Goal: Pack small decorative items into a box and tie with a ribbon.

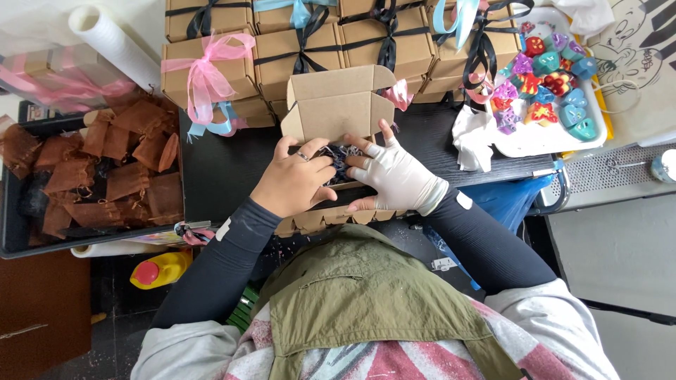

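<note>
Head view: an open cardboard box is held on the dark bench. Left hand and gloved right hand are pressed into dark shredded filler inside it, fingers curled narrow. Filler is best tucked evenly, below the rim. Behind the box, ribboned boxes; right of it, a tray of coloured pieces; left, brown pouches, crowding the space.

We see both hands in an open cardboard box on the black table: bare left hand, white-gloved right hand, both pressing dark shredded filler. Ribboned boxes stacked behind, brown pouches left, tray of coloured pieces right.
</note>
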